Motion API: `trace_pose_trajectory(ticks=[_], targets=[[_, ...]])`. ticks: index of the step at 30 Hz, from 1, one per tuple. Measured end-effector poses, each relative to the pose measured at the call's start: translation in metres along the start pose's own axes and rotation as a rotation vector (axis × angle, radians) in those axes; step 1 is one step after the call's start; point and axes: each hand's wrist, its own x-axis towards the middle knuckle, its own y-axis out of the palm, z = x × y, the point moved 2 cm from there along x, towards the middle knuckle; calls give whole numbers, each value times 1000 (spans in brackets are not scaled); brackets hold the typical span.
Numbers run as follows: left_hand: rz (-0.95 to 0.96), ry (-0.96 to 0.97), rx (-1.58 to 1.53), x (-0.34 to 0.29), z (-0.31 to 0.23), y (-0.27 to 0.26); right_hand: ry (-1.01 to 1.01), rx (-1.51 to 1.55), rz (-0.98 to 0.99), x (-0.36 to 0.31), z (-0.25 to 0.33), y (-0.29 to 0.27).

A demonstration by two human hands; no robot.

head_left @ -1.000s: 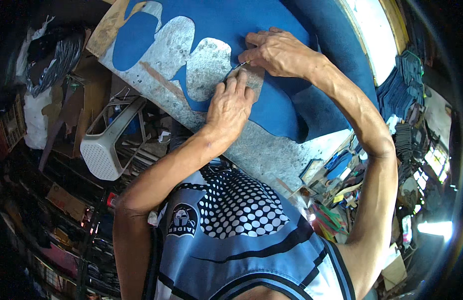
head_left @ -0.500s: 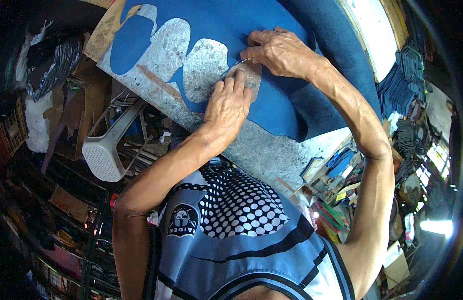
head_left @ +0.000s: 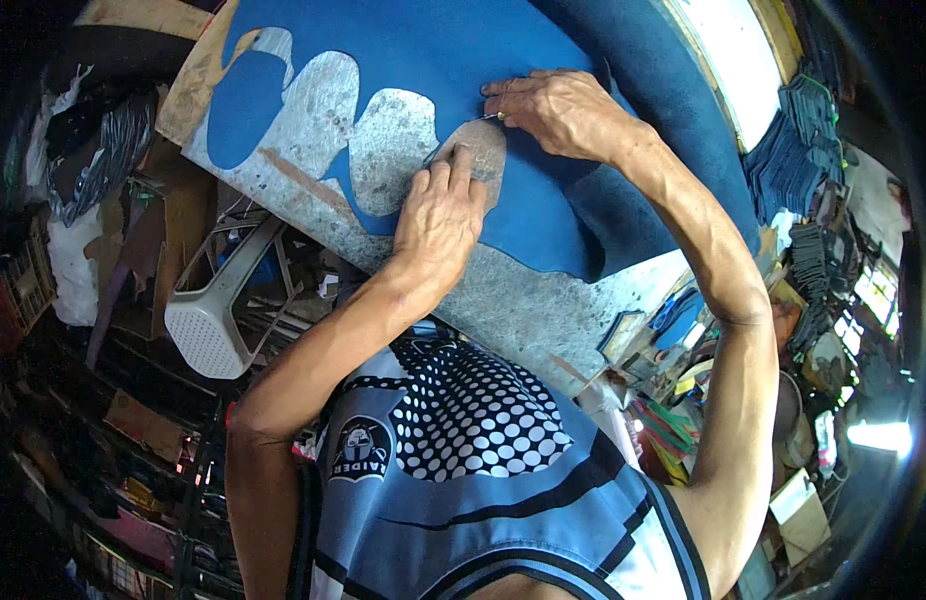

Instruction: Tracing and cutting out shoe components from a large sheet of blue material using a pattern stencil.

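A large blue sheet (head_left: 433, 50) of leather-like material lies over a scuffed metal-topped table (head_left: 523, 310). On the sheet rests a brown sole-shaped template (head_left: 491, 150), and my left hand (head_left: 438, 225) presses it down with outstretched fingers. At the template's far rounded end, my right hand (head_left: 563, 115) is closed on a thin blade (head_left: 492, 116), mostly hidden by the fingers. Left of the template, rounded cutouts in the sheet expose the metal. A blue oval piece (head_left: 245, 110) lies at the far left of the table.
A grey plastic stool (head_left: 205, 335) lies tipped left of the table. At the right are stacks of dark blue cut pieces (head_left: 798, 140) and clutter with blue scraps (head_left: 678, 315). Black plastic bags (head_left: 118, 150) hang at the left. The blue sheet's right side curls over.
The blade has moved rightward along the template's far edge with my right hand. My left hand stays on the template. The whole view has shifted slightly.
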Motion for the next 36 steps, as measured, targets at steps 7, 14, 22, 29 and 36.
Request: trace_pose_trajectory(ticks=[7, 14, 22, 29, 36], targets=[[20, -2, -10, 2, -1, -4, 35, 74, -2, -7, -4, 5], [18, 1, 1, 1, -1, -5, 68, 141, 12, -12, 0, 3], [43, -5, 10, 7, -1, -5, 304, 149, -91, -30, 20, 13], [38, 59, -13, 17, 5, -8, 321, 178, -225, -37, 27, 25], [83, 66, -67, 18, 9, -11, 365, 226, -247, -43, 31, 32]])
